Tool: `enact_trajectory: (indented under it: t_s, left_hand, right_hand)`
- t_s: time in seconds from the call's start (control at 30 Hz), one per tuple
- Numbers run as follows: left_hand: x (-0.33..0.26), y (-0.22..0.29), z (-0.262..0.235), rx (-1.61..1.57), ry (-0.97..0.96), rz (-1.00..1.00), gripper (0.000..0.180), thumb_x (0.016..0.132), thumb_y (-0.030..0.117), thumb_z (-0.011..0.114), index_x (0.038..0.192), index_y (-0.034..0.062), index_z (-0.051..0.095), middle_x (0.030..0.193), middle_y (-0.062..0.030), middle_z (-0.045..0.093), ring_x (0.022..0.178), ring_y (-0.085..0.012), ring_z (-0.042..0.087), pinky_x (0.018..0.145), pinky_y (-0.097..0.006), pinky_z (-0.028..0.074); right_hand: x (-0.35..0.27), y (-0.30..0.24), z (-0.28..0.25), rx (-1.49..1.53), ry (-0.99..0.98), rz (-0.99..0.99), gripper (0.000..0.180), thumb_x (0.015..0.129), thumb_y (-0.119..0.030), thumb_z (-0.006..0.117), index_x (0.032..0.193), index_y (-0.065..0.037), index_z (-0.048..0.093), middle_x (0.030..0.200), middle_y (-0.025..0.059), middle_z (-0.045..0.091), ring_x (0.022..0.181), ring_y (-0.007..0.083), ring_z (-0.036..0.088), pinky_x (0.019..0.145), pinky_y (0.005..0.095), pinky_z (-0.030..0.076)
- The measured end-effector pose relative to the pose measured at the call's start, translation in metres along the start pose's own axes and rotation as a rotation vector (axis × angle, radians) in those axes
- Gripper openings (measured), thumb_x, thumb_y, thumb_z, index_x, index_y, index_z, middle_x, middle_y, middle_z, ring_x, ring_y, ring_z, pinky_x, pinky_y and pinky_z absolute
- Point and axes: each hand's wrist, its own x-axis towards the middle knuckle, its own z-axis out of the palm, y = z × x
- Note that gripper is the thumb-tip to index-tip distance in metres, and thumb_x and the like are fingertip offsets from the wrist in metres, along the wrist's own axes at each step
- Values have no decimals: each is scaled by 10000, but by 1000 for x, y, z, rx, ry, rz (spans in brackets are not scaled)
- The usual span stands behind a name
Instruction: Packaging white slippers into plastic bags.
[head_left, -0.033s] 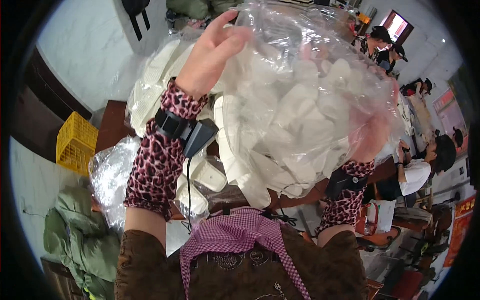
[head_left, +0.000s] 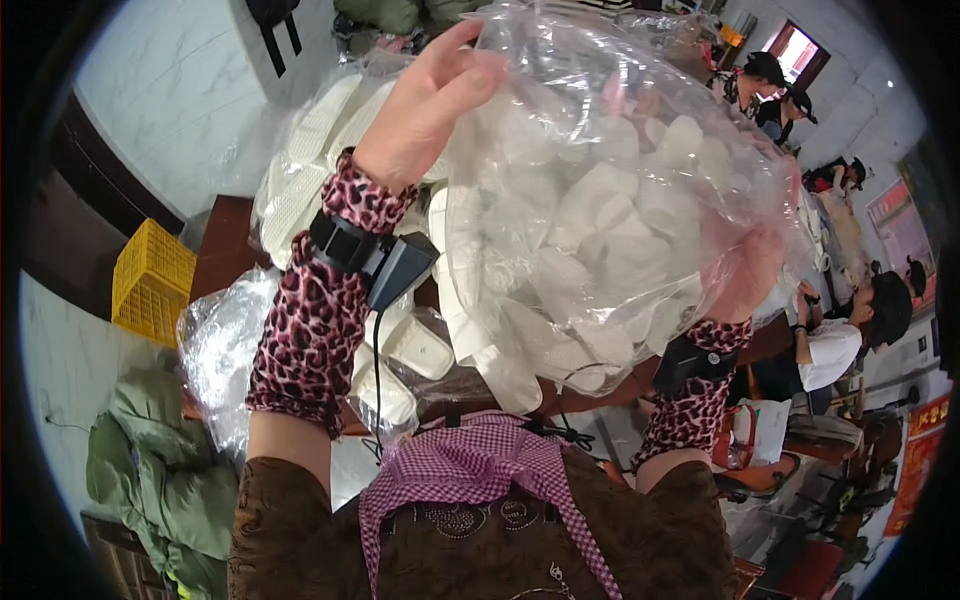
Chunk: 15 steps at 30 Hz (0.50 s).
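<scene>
Plastic bag [head_left: 610, 200] held up between left hand [head_left: 425, 105] and right hand [head_left: 745, 275].

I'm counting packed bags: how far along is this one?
Done: the clear plastic bag already holds many white insoles. In hand: the left hand grips its top while the right hand supports it behind the plastic. Left: loose white insoles remain piled on the table behind it.

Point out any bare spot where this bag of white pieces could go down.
Little is free. The brown table shows a bare strip between the yellow crate and the white insole pile. Beyond it lies open pale floor. Under the left hand, right hand and bag, insoles and a crumpled bag crowd the table.
</scene>
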Motion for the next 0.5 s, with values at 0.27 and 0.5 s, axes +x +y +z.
enact_trajectory:
  t_s: [0.27, 0.5]
  left_hand:
    - [-9, 6, -5, 43, -119, -109, 225, 904, 182, 558, 1080, 43, 571, 1035, -80, 625, 1012, -178, 576, 895, -315, 430]
    - [-49, 25, -7, 356, -80, -87, 190, 931, 162, 508, 1054, 30, 569, 971, -86, 653, 901, -167, 624, 805, -305, 502]
  right_hand:
    - [3, 30, -52, -22, 33, 279, 518, 817, -74, 624, 1277, 21, 405, 1135, 120, 560, 1106, 250, 524, 994, 474, 383]
    - [8, -1, 15, -1001, -155, -150, 475, 830, -118, 590, 1247, 49, 436, 1252, 145, 504, 1171, 240, 471, 1001, 364, 345]
